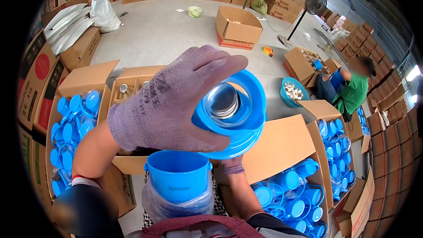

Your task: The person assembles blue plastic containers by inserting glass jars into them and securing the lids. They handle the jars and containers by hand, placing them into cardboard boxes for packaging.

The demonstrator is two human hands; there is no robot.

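Seen from the head camera looking down, the person's left hand (169, 101), in a grey knitted glove, was wrapped over the top of a round blue plastic lid (233, 114), its fingers curled tight around the rim so the lid was tipped up toward the face, apparently to show its inside. A shiny metal disc (222, 100) sat in the middle of the lid's hollow. The right hand (232, 164) was almost wholly hidden beneath the lid; only a gloved edge and the wrist showed, seemingly propping it from below, and whether those fingers were closed could not be told. Just under the lid, held in the lap, stood a blue cup-shaped part (178, 180) resting in a clear plastic bag (176, 205), close enough to be reached at once. Open cardboard boxes ringed the person: one at the left edge (86, 79) full of blue lids, one behind the hands (132, 77) holding metal pieces, and one at the lower right (286, 139) filled with blue parts. Farther off on the concrete floor (167, 31), another person in a green shirt (352, 92) sat beside a blue basin (293, 92) of small metal pieces.
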